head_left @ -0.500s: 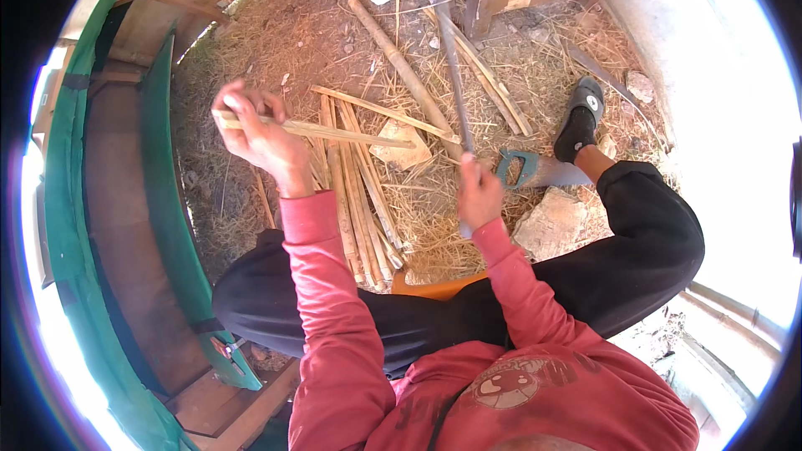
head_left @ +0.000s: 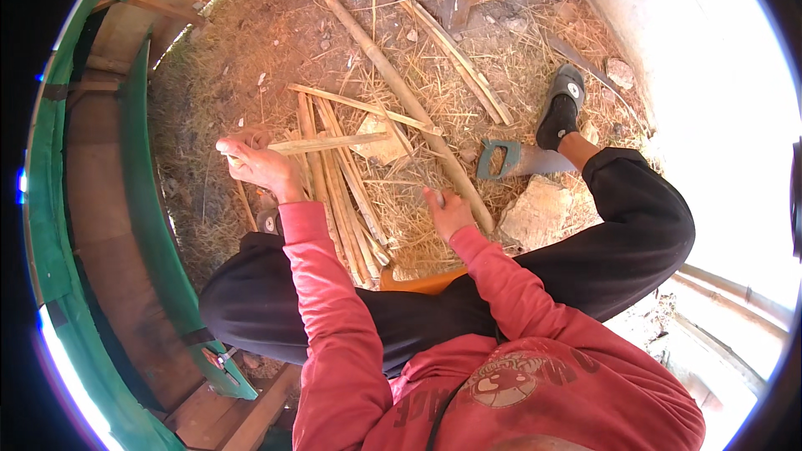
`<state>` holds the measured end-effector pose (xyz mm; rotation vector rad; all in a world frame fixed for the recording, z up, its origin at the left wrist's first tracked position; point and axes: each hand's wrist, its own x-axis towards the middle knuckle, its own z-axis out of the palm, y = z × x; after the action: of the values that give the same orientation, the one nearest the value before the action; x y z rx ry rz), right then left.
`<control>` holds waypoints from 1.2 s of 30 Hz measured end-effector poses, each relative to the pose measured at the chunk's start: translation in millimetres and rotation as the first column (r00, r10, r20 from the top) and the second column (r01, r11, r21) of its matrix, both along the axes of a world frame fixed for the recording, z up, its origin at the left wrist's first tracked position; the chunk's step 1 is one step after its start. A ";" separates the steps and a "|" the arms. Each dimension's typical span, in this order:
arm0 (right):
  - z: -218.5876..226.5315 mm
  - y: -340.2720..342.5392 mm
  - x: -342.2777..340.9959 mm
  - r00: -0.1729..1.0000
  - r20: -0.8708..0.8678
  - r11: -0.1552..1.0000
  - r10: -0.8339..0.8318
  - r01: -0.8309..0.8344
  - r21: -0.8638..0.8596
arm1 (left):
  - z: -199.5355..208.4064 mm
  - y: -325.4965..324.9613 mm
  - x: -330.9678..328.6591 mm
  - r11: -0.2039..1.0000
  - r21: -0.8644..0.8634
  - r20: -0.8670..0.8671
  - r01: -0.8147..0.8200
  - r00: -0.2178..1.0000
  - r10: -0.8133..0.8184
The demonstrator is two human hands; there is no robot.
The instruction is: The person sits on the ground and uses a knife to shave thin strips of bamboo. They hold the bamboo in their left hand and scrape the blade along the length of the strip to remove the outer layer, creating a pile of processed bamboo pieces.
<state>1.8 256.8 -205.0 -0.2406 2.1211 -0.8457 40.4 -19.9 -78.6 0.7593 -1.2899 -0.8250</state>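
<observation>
My left hand (head_left: 257,169) is closed round one end of a split bamboo strip (head_left: 330,143), which points right across a pile of similar strips (head_left: 347,200). Its far end lies over a flat pale stone (head_left: 378,149). Lower and to the right, my right hand (head_left: 452,214) is closed on the handle of a long knife (head_left: 439,197). The knife's blade is thin and smeared, so its line is hard to follow toward the strip. Another strip (head_left: 359,106) crosses the top of the pile.
A round bamboo pole (head_left: 401,88) lies slantwise beyond my right hand. A handsaw (head_left: 522,160) rests by my foot, near a large rock (head_left: 539,210). Split pieces (head_left: 464,63) lie farther off. A green-edged wooden panel (head_left: 142,167) stands left, a white wall (head_left: 677,58) right.
My right hand has come down and left; the knife blade, upright before, has swung toward the strip. My left hand still grips the strip. The whole view has shifted slightly.
</observation>
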 end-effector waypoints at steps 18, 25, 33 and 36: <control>-50.2 6.9 10.8 0.985 -0.156 0.994 0.078 -0.065 0.087 | 9.1 20.9 -31.9 0.997 0.002 0.119 -0.075 0.990 0.074; -14.7 -6.1 3.7 0.985 -0.108 0.991 0.133 -0.133 0.010 | 6.2 18.0 -35.9 0.995 -0.069 0.186 -0.078 0.978 0.089; -57.0 8.2 11.8 0.987 0.039 0.947 0.158 -0.162 0.278 | 14.3 14.6 -36.0 0.995 -0.048 0.086 -0.086 0.992 0.090; -60.1 -4.2 0.8 0.988 -0.015 0.964 0.151 -0.144 0.223 | 8.8 11.9 -31.9 0.995 -0.033 0.040 -0.093 0.995 0.095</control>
<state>2.6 252.5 -265.1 -0.2927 2.1762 -0.5168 8.5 -8.0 -69.8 0.8097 -1.2909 -0.7154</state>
